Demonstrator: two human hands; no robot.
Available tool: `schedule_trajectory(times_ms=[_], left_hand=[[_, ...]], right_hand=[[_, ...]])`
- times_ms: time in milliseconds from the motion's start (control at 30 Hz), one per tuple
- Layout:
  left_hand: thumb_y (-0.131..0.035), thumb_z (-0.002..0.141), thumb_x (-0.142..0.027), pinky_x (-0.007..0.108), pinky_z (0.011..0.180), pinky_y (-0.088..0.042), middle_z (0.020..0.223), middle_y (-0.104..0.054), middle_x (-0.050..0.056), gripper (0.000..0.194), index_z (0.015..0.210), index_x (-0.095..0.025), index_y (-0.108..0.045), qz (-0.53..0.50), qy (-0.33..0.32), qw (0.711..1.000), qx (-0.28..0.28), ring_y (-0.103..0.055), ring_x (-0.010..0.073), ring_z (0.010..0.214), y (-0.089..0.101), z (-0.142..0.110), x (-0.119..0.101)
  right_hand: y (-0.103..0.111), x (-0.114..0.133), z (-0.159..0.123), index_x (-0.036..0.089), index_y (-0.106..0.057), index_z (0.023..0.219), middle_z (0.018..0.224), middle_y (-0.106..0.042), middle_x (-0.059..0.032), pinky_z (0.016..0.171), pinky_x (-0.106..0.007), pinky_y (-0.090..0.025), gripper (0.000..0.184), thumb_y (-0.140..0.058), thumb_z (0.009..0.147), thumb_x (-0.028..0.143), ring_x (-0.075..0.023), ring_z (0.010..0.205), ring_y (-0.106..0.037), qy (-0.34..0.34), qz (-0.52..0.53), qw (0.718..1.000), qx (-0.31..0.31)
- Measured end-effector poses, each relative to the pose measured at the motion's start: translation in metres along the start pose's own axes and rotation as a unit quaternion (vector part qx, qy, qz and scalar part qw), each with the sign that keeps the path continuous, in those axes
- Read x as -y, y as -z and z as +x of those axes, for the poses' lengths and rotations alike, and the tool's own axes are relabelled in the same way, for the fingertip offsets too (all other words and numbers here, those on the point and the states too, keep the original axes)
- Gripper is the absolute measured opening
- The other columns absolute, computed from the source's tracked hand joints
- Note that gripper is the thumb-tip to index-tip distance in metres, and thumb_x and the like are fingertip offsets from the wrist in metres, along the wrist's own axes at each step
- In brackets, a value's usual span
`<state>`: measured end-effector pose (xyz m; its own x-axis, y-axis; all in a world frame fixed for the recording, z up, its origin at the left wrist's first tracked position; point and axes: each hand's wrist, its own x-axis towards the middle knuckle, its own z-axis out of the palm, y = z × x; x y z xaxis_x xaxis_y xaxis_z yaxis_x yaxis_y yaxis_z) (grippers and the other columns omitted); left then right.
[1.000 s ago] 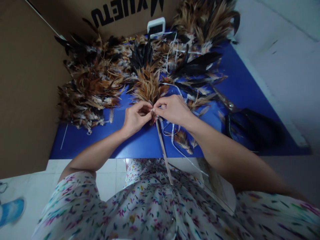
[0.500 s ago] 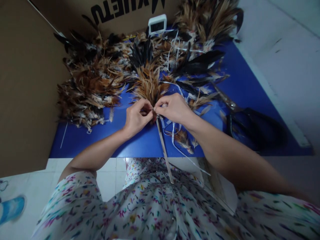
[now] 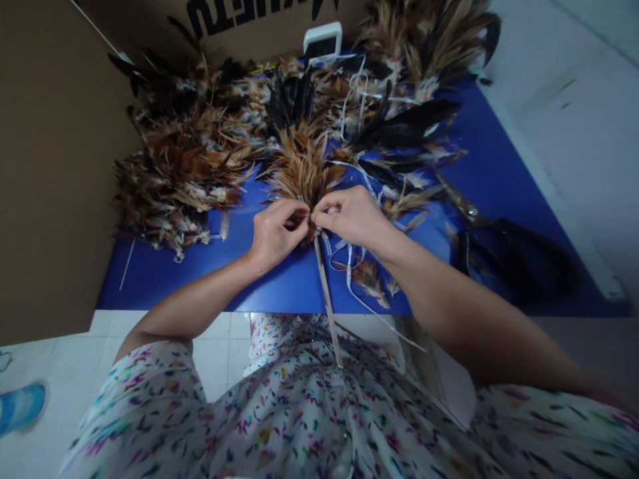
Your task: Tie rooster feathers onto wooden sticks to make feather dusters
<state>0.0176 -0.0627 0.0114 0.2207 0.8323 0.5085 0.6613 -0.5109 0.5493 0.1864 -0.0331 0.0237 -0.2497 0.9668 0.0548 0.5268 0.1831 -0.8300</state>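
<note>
A feather duster point(image 3: 302, 163) with brown and black feathers lies on the blue tabletop, its feathers pointing away from me. Its thin stick point(image 3: 328, 299) runs back over the table edge towards my lap. At the base of the feathers my left hand point(image 3: 275, 231) is closed in a pinch, thumb against forefinger. My right hand point(image 3: 353, 214) pinches at the same spot from the other side, fingertips almost meeting the left ones. Whatever fine piece lies between the fingertips is too small to make out. White ribbon point(image 3: 349, 276) curls beneath my right wrist beside loose brown feathers point(image 3: 369, 278).
Heaps of brown feathers point(image 3: 184, 166) lie on the left, with another bunch point(image 3: 424, 40) at the back right. Black-handled scissors point(image 3: 514, 256) rest on the right. A small white-framed device point(image 3: 323, 44) stands before a cardboard box point(image 3: 269, 36). Cardboard point(image 3: 50, 166) borders the left side.
The whole view has shifted slightly. Both hands keep their pinch at the base of the feathers, with only a slight movement of the fingers.
</note>
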Motion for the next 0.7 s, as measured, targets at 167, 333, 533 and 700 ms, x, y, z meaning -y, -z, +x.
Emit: schedule_trajectory(times_ms=[167,333,533,700], left_hand=[[-0.063,0.081,-0.017,0.02,0.064,-0.049,0.077,-0.069,0.001,0.007,0.084,-0.018,-0.069,0.016,-0.012,1.0,-0.001,-0.061,0.0092,0.069,0.001,0.0,0.001],[-0.062,0.082,-0.016,0.023,0.065,-0.047,0.075,-0.068,0.001,0.008,0.082,-0.018,-0.07,0.022,-0.029,0.999,-0.002,-0.06,0.0104,0.07,0.002,0.0,0.004],[-0.062,0.084,-0.015,0.026,0.071,-0.047,0.079,-0.064,0.002,0.007,0.083,-0.019,-0.067,0.023,-0.001,0.999,0.038,-0.06,0.0132,0.077,0.005,0.001,0.006],[-0.061,0.085,-0.014,0.027,0.074,-0.047,0.079,-0.063,0.002,0.007,0.081,-0.019,-0.064,-0.007,0.047,0.997,0.061,-0.059,0.0138,0.079,0.004,0.002,0.011]], right_hand=[[-0.001,-0.001,0.001,0.016,-0.078,0.074,0.053,-0.055,0.0012,0.055,-0.025,-0.033,0.019,-0.063,0.066,0.025,-0.0108,0.055,-0.047,0.002,0.002,1.0,0.0],[-0.002,-0.001,0.001,0.016,-0.078,0.074,0.052,-0.054,0.0012,0.055,-0.026,-0.032,0.019,-0.062,0.066,0.024,-0.0108,0.054,-0.047,0.003,0.0,1.0,0.0],[0.0,0.001,0.0,0.016,-0.078,0.076,0.056,-0.058,0.0003,0.056,-0.025,-0.033,0.02,-0.061,0.068,0.024,-0.0109,0.055,-0.048,0.016,-0.01,1.0,0.005],[-0.001,0.001,-0.001,0.017,-0.078,0.076,0.062,-0.063,-0.0014,0.058,-0.026,-0.034,0.019,-0.061,0.071,0.023,-0.0116,0.06,-0.051,0.036,-0.013,0.999,0.011]])
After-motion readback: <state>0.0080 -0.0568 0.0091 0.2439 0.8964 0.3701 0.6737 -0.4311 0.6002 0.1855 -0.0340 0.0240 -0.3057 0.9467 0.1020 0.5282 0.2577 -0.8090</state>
